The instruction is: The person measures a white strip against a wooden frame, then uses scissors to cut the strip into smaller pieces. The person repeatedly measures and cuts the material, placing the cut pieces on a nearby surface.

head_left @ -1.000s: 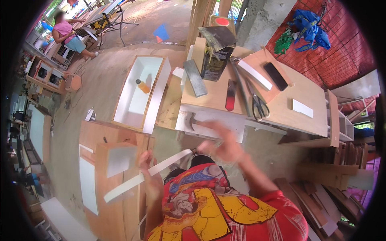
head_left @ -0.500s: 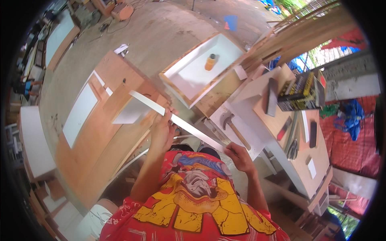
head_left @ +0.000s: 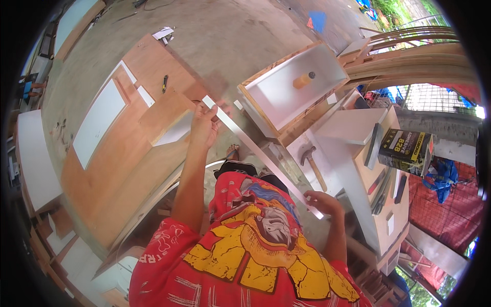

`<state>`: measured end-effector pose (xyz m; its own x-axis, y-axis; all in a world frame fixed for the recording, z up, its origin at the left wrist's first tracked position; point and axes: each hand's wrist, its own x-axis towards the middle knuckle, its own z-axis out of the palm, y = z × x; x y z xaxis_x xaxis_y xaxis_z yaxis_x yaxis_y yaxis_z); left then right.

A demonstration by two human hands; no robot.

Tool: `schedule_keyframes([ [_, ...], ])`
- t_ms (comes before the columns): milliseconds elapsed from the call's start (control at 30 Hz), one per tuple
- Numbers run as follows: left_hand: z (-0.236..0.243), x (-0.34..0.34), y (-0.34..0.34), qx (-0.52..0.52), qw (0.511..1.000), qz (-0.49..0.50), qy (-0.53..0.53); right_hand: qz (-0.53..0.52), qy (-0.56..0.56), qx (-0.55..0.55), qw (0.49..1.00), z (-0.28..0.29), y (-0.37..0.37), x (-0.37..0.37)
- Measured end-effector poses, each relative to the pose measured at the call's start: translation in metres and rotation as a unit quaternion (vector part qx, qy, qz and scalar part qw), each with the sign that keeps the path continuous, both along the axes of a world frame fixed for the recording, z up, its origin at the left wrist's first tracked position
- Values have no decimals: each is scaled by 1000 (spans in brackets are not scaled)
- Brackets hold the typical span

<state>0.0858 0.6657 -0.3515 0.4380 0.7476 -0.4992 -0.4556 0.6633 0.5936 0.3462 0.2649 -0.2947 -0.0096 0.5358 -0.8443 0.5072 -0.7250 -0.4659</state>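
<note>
A long, narrow white strip (head_left: 258, 152) slants across in front of my body, from far left to near right. My left hand (head_left: 205, 127) is closed on it close to its far end, fingers pinching the edge. Near the other end, my right hand (head_left: 325, 203) grips it, with a short tip sticking out past the fingers. Below the strip are my red printed shirt and my feet. Left of my left hand lies a wooden board (head_left: 166, 115) on a larger brown panel (head_left: 117, 189). A hammer (head_left: 313, 168) rests on a white surface beyond my right hand.
An open white-lined wooden box (head_left: 261, 97) holds a yellow bottle (head_left: 304, 80). At right, a bench (head_left: 391, 204) carries a black-and-yellow can (head_left: 405, 150), pliers (head_left: 380, 198) and a dark bar (head_left: 373, 146). A cutter knife (head_left: 164, 84) lies on the brown panel.
My left hand has moved farther out, nearer the strip's far end. The strip now slants more steeply, and its near end shows past my right hand. The whole view has shifted.
</note>
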Motion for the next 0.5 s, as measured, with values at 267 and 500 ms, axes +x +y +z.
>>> schedule_keyframes([
  [267, -3, 36, -36, -30, 991, -121, -49, -146, 248, 198, 937, -12, 110, -45],
  [500, -75, 63, -3, 122, 963, -133, 201, -260, -30, 252, 932, -58, 130, -44],
])
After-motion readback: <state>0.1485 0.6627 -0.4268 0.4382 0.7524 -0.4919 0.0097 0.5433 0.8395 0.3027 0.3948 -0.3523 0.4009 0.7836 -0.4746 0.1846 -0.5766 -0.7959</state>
